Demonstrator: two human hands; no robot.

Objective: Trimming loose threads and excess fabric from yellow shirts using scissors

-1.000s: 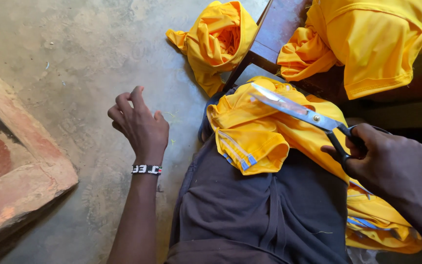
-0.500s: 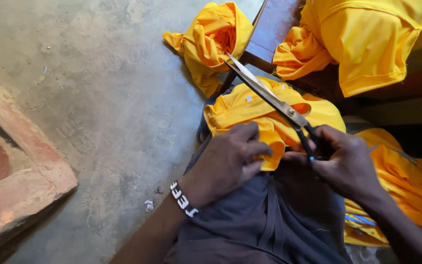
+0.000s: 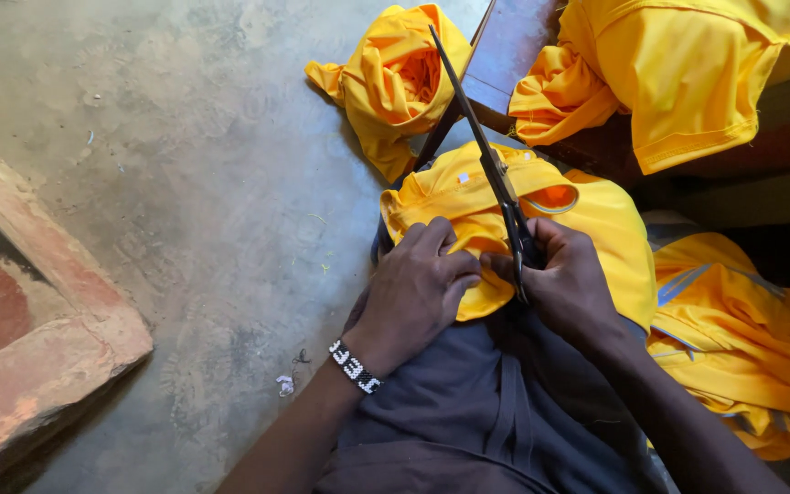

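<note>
A yellow garment (image 3: pixel 587 206) lies across my lap on dark brown cloth (image 3: pixel 496 412). My left hand (image 3: pixel 418 288), with a beaded black-and-white wristband (image 3: pixel 355 366), presses down on the garment's near edge and bunches it. My right hand (image 3: pixel 571 284) grips the handles of long scissors (image 3: pixel 491 165), whose closed blades point up and away toward the top of the view. Both hands meet over the fabric, thumbs almost touching.
A crumpled yellow garment (image 3: pixel 395 82) lies on the concrete floor ahead. More yellow garments (image 3: pixel 688 73) are heaped on a dark wooden bench (image 3: pixel 505 55) at the top right, and others (image 3: pixel 742 338) lie at my right. A reddish stone step (image 3: pixel 29 357) borders the left.
My left hand came from the floor side onto the yellow garment. The scissors swung from lying flat across the fabric to pointing upright and away.
</note>
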